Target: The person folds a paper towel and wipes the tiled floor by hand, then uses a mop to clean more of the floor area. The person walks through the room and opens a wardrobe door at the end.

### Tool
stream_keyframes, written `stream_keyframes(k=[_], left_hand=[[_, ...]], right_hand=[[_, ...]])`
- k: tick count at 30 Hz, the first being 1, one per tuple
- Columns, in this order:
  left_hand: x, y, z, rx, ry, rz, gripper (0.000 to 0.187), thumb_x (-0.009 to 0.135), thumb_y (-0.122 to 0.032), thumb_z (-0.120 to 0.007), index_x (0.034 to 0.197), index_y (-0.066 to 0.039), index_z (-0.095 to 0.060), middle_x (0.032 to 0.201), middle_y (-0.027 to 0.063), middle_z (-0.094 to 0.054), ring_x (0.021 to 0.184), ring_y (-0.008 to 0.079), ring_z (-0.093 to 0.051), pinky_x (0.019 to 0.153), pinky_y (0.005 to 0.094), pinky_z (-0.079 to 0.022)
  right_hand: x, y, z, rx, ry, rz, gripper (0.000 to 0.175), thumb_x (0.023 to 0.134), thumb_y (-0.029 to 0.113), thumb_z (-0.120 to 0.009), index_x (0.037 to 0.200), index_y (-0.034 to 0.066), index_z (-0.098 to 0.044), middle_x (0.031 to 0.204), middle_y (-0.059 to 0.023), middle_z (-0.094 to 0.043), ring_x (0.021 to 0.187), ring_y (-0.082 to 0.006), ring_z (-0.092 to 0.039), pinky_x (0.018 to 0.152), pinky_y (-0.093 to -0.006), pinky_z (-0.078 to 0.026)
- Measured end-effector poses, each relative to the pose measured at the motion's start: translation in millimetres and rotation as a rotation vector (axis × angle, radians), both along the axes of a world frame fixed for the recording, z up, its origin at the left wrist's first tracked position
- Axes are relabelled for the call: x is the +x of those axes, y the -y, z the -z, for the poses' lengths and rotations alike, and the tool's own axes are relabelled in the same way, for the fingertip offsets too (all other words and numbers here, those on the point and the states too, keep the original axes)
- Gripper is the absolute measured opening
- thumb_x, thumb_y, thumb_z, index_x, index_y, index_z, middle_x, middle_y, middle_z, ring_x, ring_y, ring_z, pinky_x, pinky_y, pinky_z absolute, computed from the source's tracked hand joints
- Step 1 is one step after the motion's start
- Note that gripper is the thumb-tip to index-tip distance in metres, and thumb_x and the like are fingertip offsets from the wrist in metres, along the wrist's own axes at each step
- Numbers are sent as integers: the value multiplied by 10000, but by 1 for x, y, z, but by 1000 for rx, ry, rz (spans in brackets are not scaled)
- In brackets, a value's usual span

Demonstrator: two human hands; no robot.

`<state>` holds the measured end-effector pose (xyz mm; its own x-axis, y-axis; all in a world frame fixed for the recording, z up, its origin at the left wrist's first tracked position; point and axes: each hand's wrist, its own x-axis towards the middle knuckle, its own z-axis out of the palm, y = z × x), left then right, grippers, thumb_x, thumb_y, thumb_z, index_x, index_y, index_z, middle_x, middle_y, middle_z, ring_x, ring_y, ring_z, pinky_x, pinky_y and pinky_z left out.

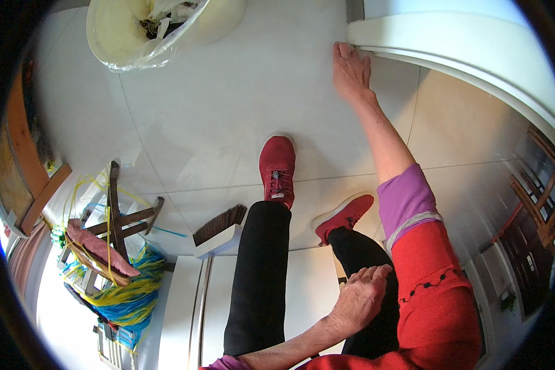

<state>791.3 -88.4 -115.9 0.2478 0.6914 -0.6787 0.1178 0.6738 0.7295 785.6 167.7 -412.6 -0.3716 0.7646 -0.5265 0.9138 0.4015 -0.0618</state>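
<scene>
My right hand (351, 74) reaches far forward on a stretched arm. Its bent fingers meet the near corner of a white door-like panel (444, 34), and the fingertips are partly hidden there. My left hand (361, 296) hovers over my right leg, back upward and fingers loosely bent and close together. Nothing shows in it, though its palm is hidden. Below are my red lace-up shoes (277, 169), set apart on the pale tiled floor (203, 120).
A pale bin (97, 32) lined with clear plastic holds refuse at the upper left. Beside my left leg lies a dark-bristled broom head (219, 226). Further left are a wooden stool (115, 212), yellow and blue strands (129, 296) and a wooden chair (25, 134). Wooden furniture (536, 199) shows at far right.
</scene>
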Motion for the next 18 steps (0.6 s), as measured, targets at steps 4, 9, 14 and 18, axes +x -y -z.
stream_keyframes(k=[4, 9, 14, 18], left_hand=[[0, 0, 0, 4, 12, -2, 280, 864, -83, -541, 1126, 2, -496, 982, 188, -598, 918, 370, -589, 785, 427, -492], [1, 3, 0, 8, -20, -7, 267, 860, -52, -524, 1121, -4, -497, 942, 186, -605, 892, 353, -600, 783, 415, -494], [2, 1, 0, 33, -30, -2, 271, 853, -34, -511, 1122, -6, -493, 921, 189, -609, 878, 348, -607, 776, 412, -496], [2, 3, 1, 3, -20, 30, 283, 858, -82, -540, 1122, 11, -496, 972, 187, -600, 911, 354, -595, 784, 415, -493]], right_hand=[[10, 10, -2, 45, -11, -22, 536, 852, -9, -422, 1380, 43, -343, 1342, -118, -390, 1148, -307, -472, 933, -557, -348], [8, 11, 1, 123, -80, 1, 536, 861, 0, -437, 1385, 73, -349, 1361, -119, -373, 1134, -300, -489, 970, -570, -335], [10, 10, -5, 17, 1, 11, 502, 884, 31, -455, 1375, 85, -369, 1363, -144, -368, 1141, -311, -495, 994, -594, -331], [10, 10, -7, 17, -59, 25, 530, 873, 23, -467, 1386, 97, -359, 1369, -145, -364, 1133, -314, -502, 973, -609, -346]])
